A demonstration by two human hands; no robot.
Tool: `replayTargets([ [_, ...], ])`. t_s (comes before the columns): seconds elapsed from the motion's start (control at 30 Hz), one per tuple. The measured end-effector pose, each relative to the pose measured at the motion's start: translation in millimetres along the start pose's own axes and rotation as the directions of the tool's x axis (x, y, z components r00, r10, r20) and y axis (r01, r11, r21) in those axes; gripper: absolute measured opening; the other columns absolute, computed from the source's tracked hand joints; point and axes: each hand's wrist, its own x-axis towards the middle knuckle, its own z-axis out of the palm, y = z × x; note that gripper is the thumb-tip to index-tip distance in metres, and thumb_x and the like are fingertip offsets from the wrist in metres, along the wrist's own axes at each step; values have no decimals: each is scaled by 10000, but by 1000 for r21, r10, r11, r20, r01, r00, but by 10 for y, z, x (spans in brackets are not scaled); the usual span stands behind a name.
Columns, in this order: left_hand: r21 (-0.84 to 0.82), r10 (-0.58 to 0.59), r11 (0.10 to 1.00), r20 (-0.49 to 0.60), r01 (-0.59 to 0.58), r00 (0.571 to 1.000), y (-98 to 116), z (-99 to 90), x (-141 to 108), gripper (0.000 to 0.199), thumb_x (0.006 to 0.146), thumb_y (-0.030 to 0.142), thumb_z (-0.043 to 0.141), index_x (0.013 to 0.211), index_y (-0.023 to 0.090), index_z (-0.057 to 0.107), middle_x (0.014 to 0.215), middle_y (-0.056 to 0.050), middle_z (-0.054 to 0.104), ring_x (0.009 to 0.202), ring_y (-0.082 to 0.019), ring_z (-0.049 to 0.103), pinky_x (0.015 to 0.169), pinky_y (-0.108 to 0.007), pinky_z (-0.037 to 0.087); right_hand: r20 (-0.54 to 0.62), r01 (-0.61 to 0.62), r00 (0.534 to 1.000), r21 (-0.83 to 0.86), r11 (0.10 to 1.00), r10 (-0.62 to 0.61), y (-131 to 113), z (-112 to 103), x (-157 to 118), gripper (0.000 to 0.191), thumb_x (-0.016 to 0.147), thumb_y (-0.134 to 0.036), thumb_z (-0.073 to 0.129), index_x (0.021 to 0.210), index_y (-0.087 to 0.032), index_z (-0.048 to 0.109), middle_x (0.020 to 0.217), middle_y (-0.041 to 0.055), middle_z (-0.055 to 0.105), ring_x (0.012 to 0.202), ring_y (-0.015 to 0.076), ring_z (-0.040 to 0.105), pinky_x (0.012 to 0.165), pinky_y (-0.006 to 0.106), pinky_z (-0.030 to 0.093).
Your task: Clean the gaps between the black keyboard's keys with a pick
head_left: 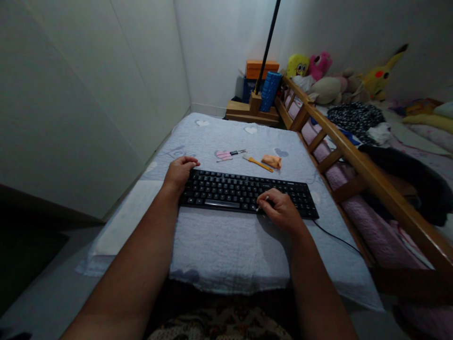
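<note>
At the far left I saw a plain pale cabinet (88,94), then a white sheet (122,219) lying along the left side of a surface (226,250) covered in light blue cloth printed with hearts. My left hand (180,174) was at the upper left corner of a black keyboard (219,189), its fingers bent and drawn close together; I could not tell whether they gripped the edge. The keyboard lay crosswise on the cloth, its long side facing me. Behind it, from left to right, lay a thin white stick (224,160), a slim tool (234,152) with a black handle and something pink beside it, an orange brush (261,164) set at a slant, and a crumpled orange packet (272,161). Farther back, against the wall, stood an orange box (262,69), a dark pole (269,42) on a wooden base and a blue roller (271,92). My right hand (280,208) pinched a white swab (258,208) between thumb and fingers, its lower tip near the keyboard's front edge, right of the middle. A black cable (334,234) ran off to the right, toward a wooden bed rail (334,130). Beyond the rail, plush toys (320,65) and rumpled clothes (356,118) lay on the bed.
</note>
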Motion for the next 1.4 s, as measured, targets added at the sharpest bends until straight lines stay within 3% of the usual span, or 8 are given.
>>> replayTargets([
  [0.8,16,-6,1000,1,6,1000,26,3,-29,126,628,224,648,746,184,669,811,-48,715,871,-223,644,926,-380,455,-209,-100,971,101,990,119,30,-35,-3,188,895,-280,574,786,-208,709,833,63,695,828,221,653,797,366,480],
  [1.1,7,-17,1000,2,17,1000,48,9,-44,119,627,210,642,741,180,660,810,-53,711,862,-220,642,900,-374,466,-109,-67,991,55,996,73,21,19,5,158,894,-236,573,813,-207,707,810,58,697,806,215,637,752,354,476],
  [1.4,12,-2,1000,5,2,1000,12,1,-13,126,625,222,647,744,185,667,805,-48,710,856,-221,639,909,-377,455,-100,-33,994,-18,999,31,1,26,25,141,880,-188,579,824,-202,708,820,62,704,817,216,627,756,350,467],
])
